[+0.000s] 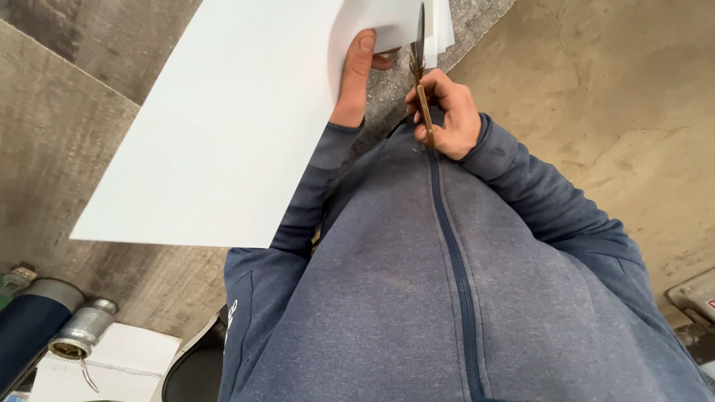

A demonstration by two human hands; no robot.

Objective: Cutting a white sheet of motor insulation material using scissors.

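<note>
1. Paper [223, 126], a large white sheet, fills the upper left and middle of the view, held up in the air over a grey concrete floor [618, 97]; its near edge slants down toward the lower left.
2. Below that sheet, in the lower left corner, lies a dark blue cylinder [26, 327] with a grey end, and just beside it a short metal pipe fitting [82, 331].
3. Under the fitting sits a spiral notebook [112, 368] with a white page up, its wire binding running along the top edge.
4. Right of the notebook, part of a dark rounded object shows at the bottom edge; what it is cannot be told.
5. Left hand [356, 78] grips the right edge of the paper, thumb on top of the sheet and fingers closed behind it, so it is shut on the paper.
6. Its blue sleeve [313, 186] runs down from the wrist to a blue zipped hoodie [417, 298] that fills the lower middle of the view.
7. Scissors [421, 67] stand nearly upright just right of the left thumb, the dark blade pointing up into the top edge of the paper and the brownish handles below.
8. Right hand [447, 112] is closed around the scissor handles, fingers curled tight through them, just beside the left hand and close to the chest.
9. At the far right edge, low down, part of a pale grey box-like thing [696, 294] rests on the floor.
</note>
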